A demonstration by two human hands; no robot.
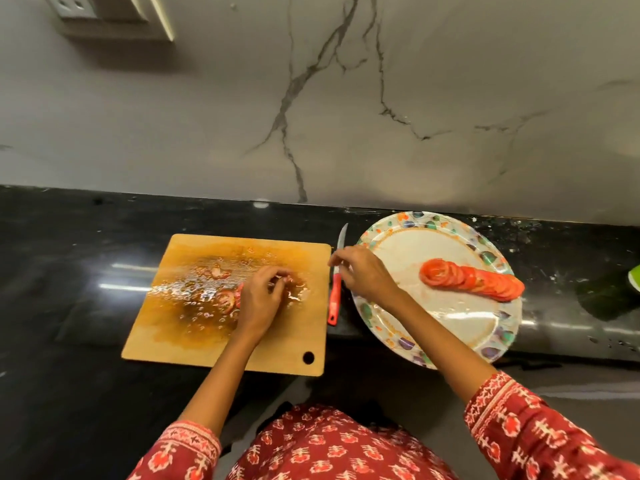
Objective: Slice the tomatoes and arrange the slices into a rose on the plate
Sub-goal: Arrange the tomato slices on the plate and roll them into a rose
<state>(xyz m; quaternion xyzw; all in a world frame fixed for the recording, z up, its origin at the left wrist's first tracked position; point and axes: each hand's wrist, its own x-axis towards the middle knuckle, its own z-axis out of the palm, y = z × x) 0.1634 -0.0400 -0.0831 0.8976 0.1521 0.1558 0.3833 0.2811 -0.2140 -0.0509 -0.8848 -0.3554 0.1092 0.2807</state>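
Note:
A wet wooden cutting board (pixel 194 337) lies on the black counter with a few loose tomato slices (pixel 225 301) in the juice. My left hand (pixel 259 299) is down on the board, its fingers curled and pinching a tomato slice, with red showing at its thumb side. A patterned paper plate (pixel 450 327) to the right holds an overlapping row of tomato slices (pixel 471 280). My right hand (pixel 363 271) hovers over the plate's left rim, fingers loosely bent and holding nothing. The red-handled knife (pixel 334 299) lies between board and plate, partly under that hand.
A marble wall rises right behind the counter (pixel 69 271). A green object (pixel 635 277) peeks in at the right edge. The plate's near side overhangs the counter's front edge. Socket plates (pixel 74 6) sit high on the wall at the left.

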